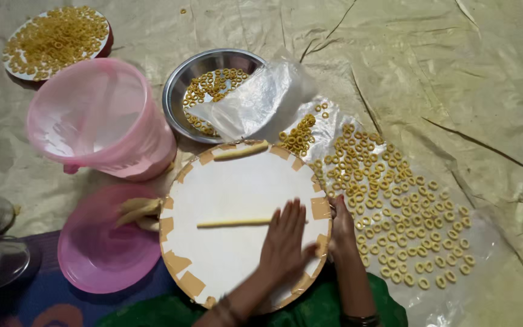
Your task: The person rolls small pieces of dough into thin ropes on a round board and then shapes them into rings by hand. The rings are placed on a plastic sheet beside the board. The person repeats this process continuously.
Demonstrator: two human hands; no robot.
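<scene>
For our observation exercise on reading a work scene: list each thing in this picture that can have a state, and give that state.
left hand: flat, palm down on the dough rope
right hand: resting at the board's edge
dough rope: rolled thin, lying across the round board
pink bucket: tipped on its side
steel bowl: partly filled with rings
plastic bag: crumpled, open
pink lid: holding dough pieces

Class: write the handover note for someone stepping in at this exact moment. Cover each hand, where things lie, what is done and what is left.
Left hand: flat on the thin dough rope on the round white board.
Right hand: resting at the board's right edge, holding nothing visible.
Done: many dough rings laid on the clear plastic sheet; more in the steel bowl.
Left: this rope, another dough roll at the board's top, dough pieces on the pink lid.
</scene>
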